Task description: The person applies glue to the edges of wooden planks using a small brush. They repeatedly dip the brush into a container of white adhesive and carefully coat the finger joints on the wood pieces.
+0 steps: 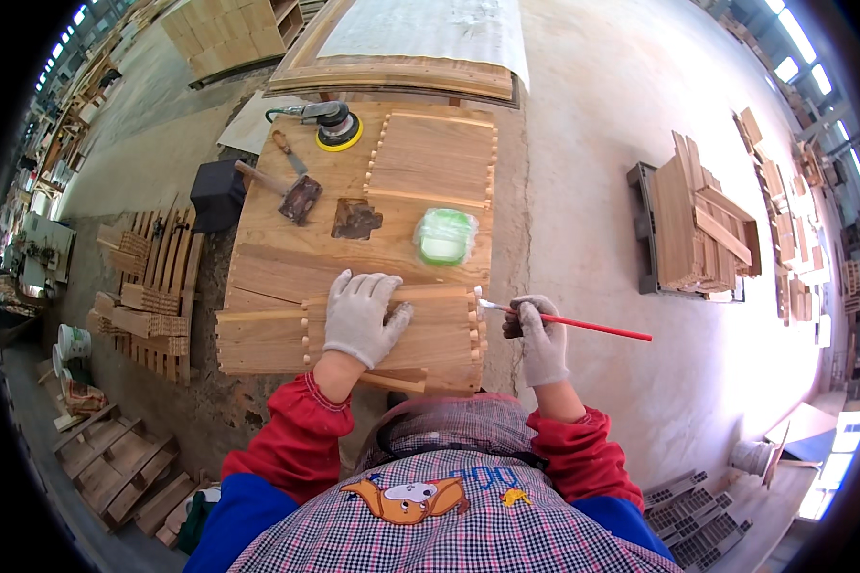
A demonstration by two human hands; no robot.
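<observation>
In a white work glove, my left hand (361, 320) lies on a wooden panel (432, 336) with dovetailed ends, its fingers stretched across the top. My right hand (541, 349), gloved too and dark at the fingertips, is closed around a thin red-handled brush (607, 330). The brush's whitish tip is at the far right corner of the panel, by its row of dovetails; whether it touches is too small to tell. Another board (258, 341) sits to the left, partly under or against the panel. Beyond the panel stands a green-and-white container (446, 237) in clear plastic.
The wooden workbench (268, 244) also carries a mallet (299, 198), a chisel-like tool (290, 151), a sander (336, 124) with a yellow rim and another dovetailed panel (432, 158). A black box (218, 196) adjoins its left side. Stacked boards (693, 224) stand on the floor to the right.
</observation>
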